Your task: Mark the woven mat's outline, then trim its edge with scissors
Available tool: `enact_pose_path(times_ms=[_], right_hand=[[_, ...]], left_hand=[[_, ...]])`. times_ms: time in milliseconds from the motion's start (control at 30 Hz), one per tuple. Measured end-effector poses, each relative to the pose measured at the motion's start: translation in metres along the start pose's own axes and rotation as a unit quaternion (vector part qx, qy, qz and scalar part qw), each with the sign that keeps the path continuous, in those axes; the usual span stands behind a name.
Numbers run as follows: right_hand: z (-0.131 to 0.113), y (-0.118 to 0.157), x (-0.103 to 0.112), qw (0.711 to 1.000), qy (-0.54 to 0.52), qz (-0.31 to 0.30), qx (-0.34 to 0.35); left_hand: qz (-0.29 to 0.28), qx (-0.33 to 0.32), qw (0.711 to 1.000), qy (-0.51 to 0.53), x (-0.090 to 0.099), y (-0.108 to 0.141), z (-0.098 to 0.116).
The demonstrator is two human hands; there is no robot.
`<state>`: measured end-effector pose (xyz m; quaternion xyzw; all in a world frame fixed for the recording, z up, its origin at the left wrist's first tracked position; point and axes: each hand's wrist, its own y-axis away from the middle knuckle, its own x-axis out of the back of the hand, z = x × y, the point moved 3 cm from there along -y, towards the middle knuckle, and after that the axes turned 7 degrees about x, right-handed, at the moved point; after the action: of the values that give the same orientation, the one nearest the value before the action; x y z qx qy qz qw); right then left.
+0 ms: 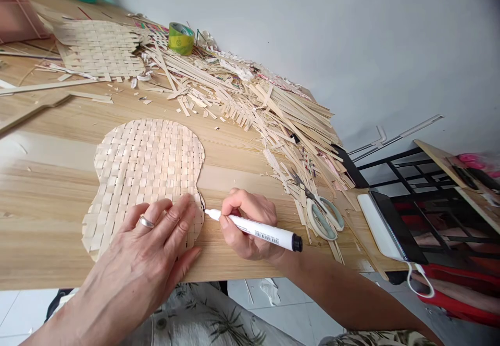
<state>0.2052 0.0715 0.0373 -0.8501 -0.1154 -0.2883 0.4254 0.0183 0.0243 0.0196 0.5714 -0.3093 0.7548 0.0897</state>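
A woven sheet of pale flat strips (150, 153), cut to a curved, waisted outline, lies flat on the wooden table (234, 174). My left hand (160, 236) rests palm down over its lower part, fingers stretched out, with a ring on one finger. In my right hand (252, 221) is a white marker pen (263, 231) with a black end, pinched between thumb and fingers. Its tip touches the right edge of the sheet, just below the waist. A short dark line runs along the edge there. The sheet's lower edge is partly hidden by my left hand.
A heap of loose strips (219, 85) stretches along the wall. Scissors (320, 210) lie to the right, near a phone (394, 226) with a white cable. At the back are a tape roll (181, 38), another woven piece (101, 46) and a pink box (21, 15).
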Motion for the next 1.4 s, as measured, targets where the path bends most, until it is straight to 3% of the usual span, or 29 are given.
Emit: enact_pose_path(times_ms=[1400], right_hand=[[-0.0016,-0.0010,0.0024,0.999,-0.042,-0.009,-0.001]], left_hand=[[0.014,-0.007,1.000,0.007,0.0026,-0.0033,-0.0003]])
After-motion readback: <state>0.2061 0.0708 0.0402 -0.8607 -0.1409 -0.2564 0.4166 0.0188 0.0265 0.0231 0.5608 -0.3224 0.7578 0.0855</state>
